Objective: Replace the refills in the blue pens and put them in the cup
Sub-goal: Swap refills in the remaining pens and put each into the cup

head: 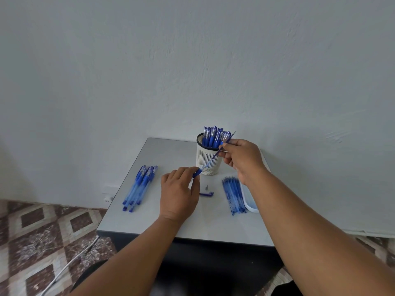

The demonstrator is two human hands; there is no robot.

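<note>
Above table (213,221), barrel (197,173) is gripped by left hand (178,192), refill (222,149) pinched by right hand (240,158); swap step, prob mid-slide; tip (206,187) & cap (206,194) needed next

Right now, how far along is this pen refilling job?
Well underway. The cup already holds a bunch of capped pens. In hand: the left hand grips a pen barrel while the right hand pinches a refill entering or leaving it. Left: the pile of pens beside the left hand.
</note>
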